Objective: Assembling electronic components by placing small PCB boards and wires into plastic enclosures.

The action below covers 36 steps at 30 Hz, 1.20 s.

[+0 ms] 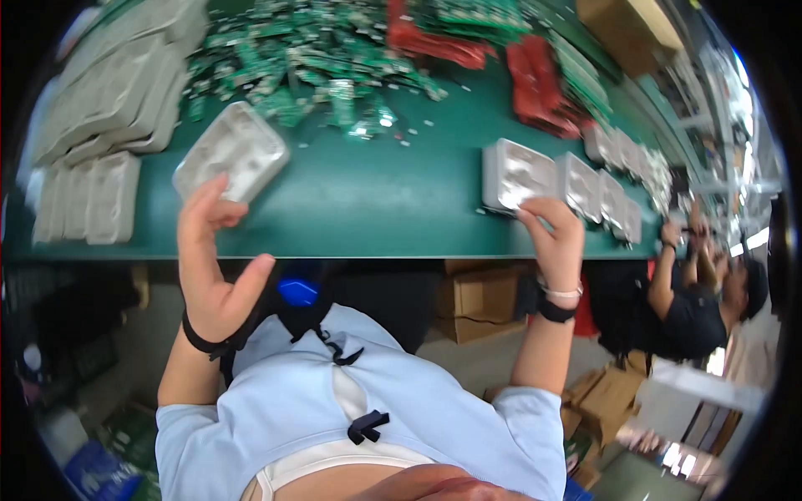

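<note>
A smooth green worktable (pixel 376 221) is carrying heaped green circuit boards (pixel 284 54). The left hand (pixel 213 271), thumb spread wide, is overlapping an angled grey moulded tray (pixel 251 142). The right hand (pixel 555 242) is touching a pale rectangular tray (pixel 520 163); whether its fingers are pinching, I cannot tell. Rightward, a dark-clothed co-worker (pixel 697 321) is showing; a brown cardboard box (pixel 484 301) is sitting below.

Even, moderately bright light covers the desk (pixel 376 225), with a soft sheen mid-surface and small glints in the right-hand tray (pixel 528 167); the space beneath is dim. White glare flares along the right rim. Fisheye distortion bends the edges, and the green boards (pixel 276 54) look blurred.
</note>
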Motion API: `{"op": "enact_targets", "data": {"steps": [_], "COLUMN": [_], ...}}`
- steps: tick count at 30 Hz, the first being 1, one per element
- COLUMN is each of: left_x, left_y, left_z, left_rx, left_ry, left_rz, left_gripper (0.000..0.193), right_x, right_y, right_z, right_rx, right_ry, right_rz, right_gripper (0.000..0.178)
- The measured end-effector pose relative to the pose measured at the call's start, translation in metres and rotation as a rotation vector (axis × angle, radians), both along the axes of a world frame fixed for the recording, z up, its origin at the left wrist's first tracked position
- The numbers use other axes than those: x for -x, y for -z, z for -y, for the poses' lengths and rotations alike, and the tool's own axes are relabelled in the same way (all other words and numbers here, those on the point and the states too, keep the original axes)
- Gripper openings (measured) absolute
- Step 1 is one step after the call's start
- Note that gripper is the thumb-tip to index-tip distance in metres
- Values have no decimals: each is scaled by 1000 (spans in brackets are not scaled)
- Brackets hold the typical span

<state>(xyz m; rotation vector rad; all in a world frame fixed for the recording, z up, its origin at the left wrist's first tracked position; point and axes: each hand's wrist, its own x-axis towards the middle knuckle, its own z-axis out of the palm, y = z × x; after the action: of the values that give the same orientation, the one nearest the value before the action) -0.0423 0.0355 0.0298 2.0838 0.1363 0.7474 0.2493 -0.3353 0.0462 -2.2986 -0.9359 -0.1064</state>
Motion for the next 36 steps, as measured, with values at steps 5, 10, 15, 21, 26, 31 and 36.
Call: {"op": "enact_targets", "data": {"steps": [5,10,15,21,26,31,36], "left_x": [45,95,126,110,104,104,102], "left_y": [0,-4,9,24,31,42,37], "left_z": [-44,-94,-143,-166,-172,-156,-106], "left_rx": [-249,-511,-541,-639,-660,-651,-639], "left_ry": [-461,-855,-919,-884,-889,-881,-830], "left_rz": [62,-111,-294,-454,-525,-403,-307], "left_gripper": [75,76,86,96,93,85,83], "right_x": [-14,-38,-60,-57,-6,106,153], "right_y": [-2,13,18,21,1,-29,-17], "right_z": [33,63,87,113,26,-161,-253], "right_rx": [64,49,40,91,149,-65,-1], "right_ry": [90,111,106,219,241,-363,-642], "right_rz": [-21,-134,-126,-59,342,-83,-192], "right_gripper": [8,10,14,16,25,43,48]}}
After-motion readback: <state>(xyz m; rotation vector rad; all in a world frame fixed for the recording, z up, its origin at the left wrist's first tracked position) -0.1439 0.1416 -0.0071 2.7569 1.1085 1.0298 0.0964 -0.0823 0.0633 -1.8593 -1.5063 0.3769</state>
